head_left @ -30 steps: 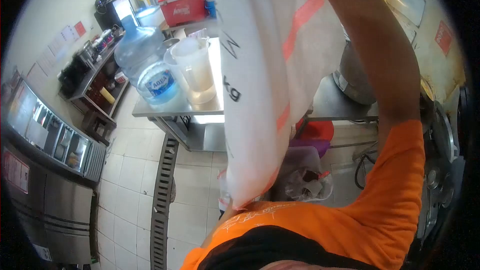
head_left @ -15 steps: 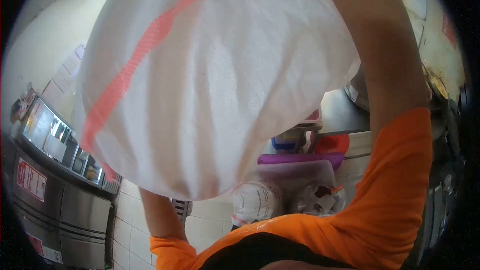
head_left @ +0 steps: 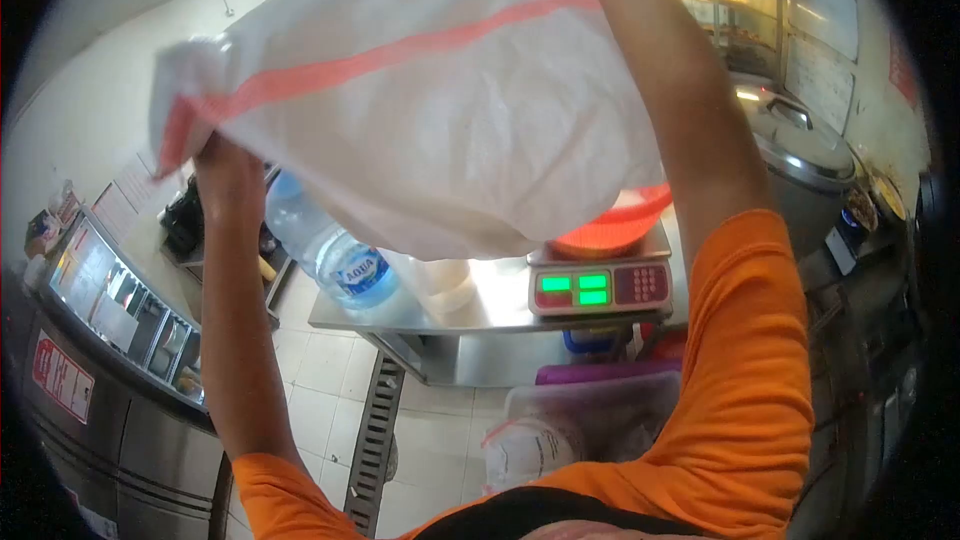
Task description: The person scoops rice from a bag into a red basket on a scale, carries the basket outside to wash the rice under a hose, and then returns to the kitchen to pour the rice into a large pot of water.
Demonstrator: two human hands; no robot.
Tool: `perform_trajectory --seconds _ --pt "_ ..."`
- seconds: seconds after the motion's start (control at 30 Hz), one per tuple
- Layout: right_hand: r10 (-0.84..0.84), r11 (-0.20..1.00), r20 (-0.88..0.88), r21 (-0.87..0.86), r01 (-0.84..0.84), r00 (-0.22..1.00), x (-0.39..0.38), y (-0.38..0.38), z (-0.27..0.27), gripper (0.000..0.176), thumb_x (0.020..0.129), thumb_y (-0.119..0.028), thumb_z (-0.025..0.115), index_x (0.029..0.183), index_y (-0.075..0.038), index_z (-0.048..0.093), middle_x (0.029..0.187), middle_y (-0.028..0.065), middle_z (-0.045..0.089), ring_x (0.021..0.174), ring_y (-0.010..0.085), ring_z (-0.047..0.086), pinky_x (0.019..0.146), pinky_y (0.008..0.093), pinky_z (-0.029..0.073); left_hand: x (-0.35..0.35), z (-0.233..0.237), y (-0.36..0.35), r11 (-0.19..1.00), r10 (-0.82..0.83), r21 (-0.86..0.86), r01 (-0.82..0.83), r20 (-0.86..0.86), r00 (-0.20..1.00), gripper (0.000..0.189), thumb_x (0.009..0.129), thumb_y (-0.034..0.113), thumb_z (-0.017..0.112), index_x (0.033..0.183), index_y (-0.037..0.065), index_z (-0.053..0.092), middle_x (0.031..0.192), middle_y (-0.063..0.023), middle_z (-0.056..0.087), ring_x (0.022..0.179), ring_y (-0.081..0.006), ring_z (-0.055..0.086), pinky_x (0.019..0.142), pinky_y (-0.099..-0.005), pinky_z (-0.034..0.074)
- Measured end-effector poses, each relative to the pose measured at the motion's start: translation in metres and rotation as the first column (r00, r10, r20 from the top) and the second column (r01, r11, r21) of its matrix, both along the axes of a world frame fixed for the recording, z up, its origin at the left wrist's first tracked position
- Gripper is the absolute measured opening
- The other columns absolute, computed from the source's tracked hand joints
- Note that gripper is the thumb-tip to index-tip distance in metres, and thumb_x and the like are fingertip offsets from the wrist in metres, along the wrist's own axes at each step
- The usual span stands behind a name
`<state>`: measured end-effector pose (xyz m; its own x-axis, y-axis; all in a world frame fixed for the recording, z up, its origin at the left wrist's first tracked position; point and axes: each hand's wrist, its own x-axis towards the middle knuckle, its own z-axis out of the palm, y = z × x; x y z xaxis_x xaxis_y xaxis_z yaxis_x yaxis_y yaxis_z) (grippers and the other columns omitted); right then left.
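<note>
A large white sack (head_left: 440, 130) with a red stripe hangs in front of me, raised high. At its lower left corner my left hand (head_left: 225, 165) grips the bunched cloth, fingers mostly behind it. My right arm reaches up along the sack's right side, and my right hand is at or beyond the top edge of the view, fingers not visible. Beneath the sack, a scale (head_left: 600, 288) with green displays carries a red-orange basket (head_left: 610, 230). Left of the scale, a large Aqua water bottle (head_left: 355, 270) and a pale container (head_left: 440, 285) stand on the steel table (head_left: 490, 312).
A big lidded metal pot (head_left: 805, 150) is at the right, near a burner (head_left: 850, 225). Below the table are a plastic bin (head_left: 600, 405) and a white bag (head_left: 525, 455). A floor drain grate (head_left: 375, 440) runs beside them; a steel fridge (head_left: 120, 420) is at left.
The sack has moved up, its stripe now lying flatter. My left hand has risen from behind it and shows at the left corner. The scale, bottle and table have come into view.
</note>
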<state>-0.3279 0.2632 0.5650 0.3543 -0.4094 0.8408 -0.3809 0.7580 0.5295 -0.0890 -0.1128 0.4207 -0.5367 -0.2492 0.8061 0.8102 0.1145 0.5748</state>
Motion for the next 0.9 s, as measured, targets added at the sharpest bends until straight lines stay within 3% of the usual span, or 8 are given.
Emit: perform_trajectory --seconds 0.03,0.07,0.1,0.13,0.2,0.63,0.73,0.9 --pt "0.005 1.000 -0.015 0.002 -0.005 1.000 -0.013 -0.004 -0.003 0.011 0.078 -0.003 0.044 0.083 -0.010 0.051 0.068 0.0047 0.051 0.058 0.0173 0.052 0.050 0.0304 0.043 -0.007 0.013 0.009 1.000 -0.019 0.007 0.019 0.017 1.000 0.022 0.090 0.018 0.045 0.107 0.005 0.046 0.096 -0.0038 0.050 0.085 -0.0126 0.051 0.073 -0.0289 0.045" --pt "0.709 0.700 0.339 -0.233 -0.675 0.618 -0.046 -0.009 -0.013 0.011 0.077 -0.002 0.044 0.082 -0.009 0.049 0.068 0.0045 0.050 0.059 0.0169 0.052 0.049 0.0297 0.042 -0.010 0.028 0.032 0.997 -0.013 0.070 0.011 0.034 0.999 0.023 0.089 0.016 0.047 0.109 0.005 0.047 0.096 -0.0050 0.052 0.086 -0.0133 0.053 0.071 -0.0295 0.047" --pt "0.900 0.040 0.366 -0.612 -0.790 -0.238 -0.069 -0.012 -0.017 0.011 0.076 0.000 0.044 0.082 -0.009 0.048 0.069 0.0043 0.049 0.059 0.0166 0.052 0.048 0.0290 0.041 -0.016 0.039 0.047 0.996 0.022 0.089 -0.024 0.030 0.999 0.026 0.088 0.016 0.049 0.111 0.003 0.048 0.097 -0.0072 0.054 0.087 -0.0154 0.054 0.075 -0.0317 0.047" --pt "0.901 0.039 0.363 -0.611 -0.791 -0.237 -0.068 -0.016 -0.019 0.011 0.076 0.000 0.044 0.082 -0.009 0.048 0.069 0.0043 0.049 0.059 0.0166 0.052 0.048 0.0290 0.041 -0.023 0.048 0.049 0.999 -0.005 0.037 0.003 0.048 0.999 0.027 0.087 0.015 0.050 0.112 0.005 0.047 0.101 -0.0056 0.054 0.090 -0.0151 0.054 0.076 -0.0311 0.047" --pt "0.936 0.343 0.232 -0.768 -0.541 0.264 -0.057 -0.023 -0.034 0.014 0.073 0.003 0.044 0.080 -0.008 0.045 0.070 0.0068 0.051 0.059 0.0169 0.052 0.047 0.0285 0.040 -0.039 0.062 0.053 0.999 -0.032 -0.014 0.033 0.076 0.997 0.028 0.086 0.014 0.051 0.112 0.006 0.047 0.105 -0.0040 0.054 0.094 -0.0147 0.054 0.078 -0.0305 0.046" --pt "0.988 0.113 0.154 -0.815 -0.568 -0.023 -0.059 -0.023 -0.100 0.006 0.080 -0.001 0.044 0.076 -0.005 0.040 0.064 0.0075 0.050 0.054 0.0165 0.049 0.050 0.0275 0.039 -0.113 0.124 0.105 0.956 0.161 -0.245 -0.159 -0.009 0.987 0.037 0.088 0.032 0.047 0.110 0.003 0.050 0.100 -0.0119 0.058 0.083 -0.0226 0.060 0.071 -0.0323 0.052" --pt "0.934 0.344 0.325 -0.696 -0.631 0.150 -0.086 -0.008 -0.118 0.007 0.082 -0.003 0.045 0.077 -0.006 0.041 0.064 0.0068 0.050 0.054 0.0159 0.049 0.051 0.0276 0.039 -0.124 0.124 0.115 0.956 0.105 -0.266 -0.126 -0.095 0.990 0.038 0.089 0.036 0.045 0.107 0.003 0.052 0.093 -0.0107 0.059 0.078 -0.0203 0.060 0.067 -0.0300 0.051" --pt "0.965 0.012 0.148 -0.847 -0.531 -0.214 -0.102 0.007 -0.139 0.004 0.083 -0.006 0.046 0.081 -0.009 0.044 0.063 0.0041 0.049 0.056 0.0151 0.048 0.053 0.0266 0.040 -0.133 0.120 0.127 0.935 -0.018 -0.352 -0.040 -0.161 0.987 0.045 0.089 0.046 0.039 0.098 0.006 0.058 0.086 -0.0072 0.059 0.070 -0.0142 0.057 0.059 -0.0253 0.047"
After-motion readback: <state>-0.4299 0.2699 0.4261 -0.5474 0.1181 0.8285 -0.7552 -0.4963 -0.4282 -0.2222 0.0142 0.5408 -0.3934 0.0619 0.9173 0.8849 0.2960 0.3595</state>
